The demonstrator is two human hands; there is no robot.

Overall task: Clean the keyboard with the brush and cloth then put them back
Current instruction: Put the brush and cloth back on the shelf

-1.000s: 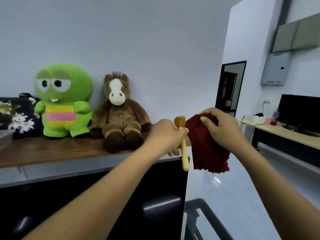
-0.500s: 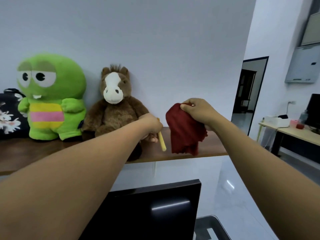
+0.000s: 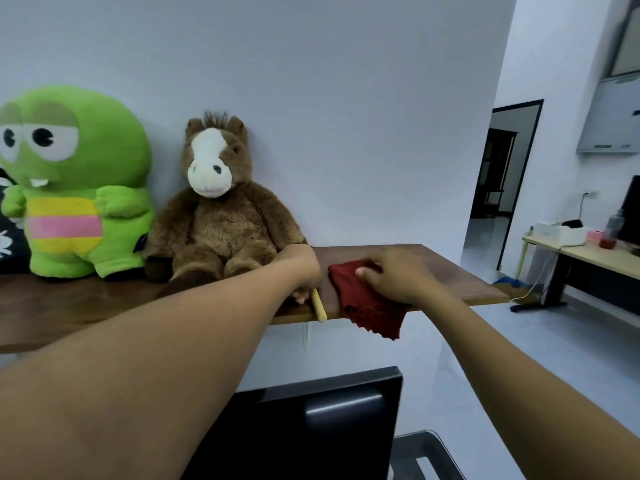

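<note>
I see left hand gripping brush, handle toward me over shelf edge | right hand clutching cloth alongside

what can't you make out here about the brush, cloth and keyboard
Brush: head view, bristles hidden behind the left hand gripping it; only the yellow handle end shows.
Cloth: upper part covered by the right hand; whether it pinches or just presses is unclear.
Keyboard: not in the frame at all.
Green plush: cut off by the left edge.
</note>
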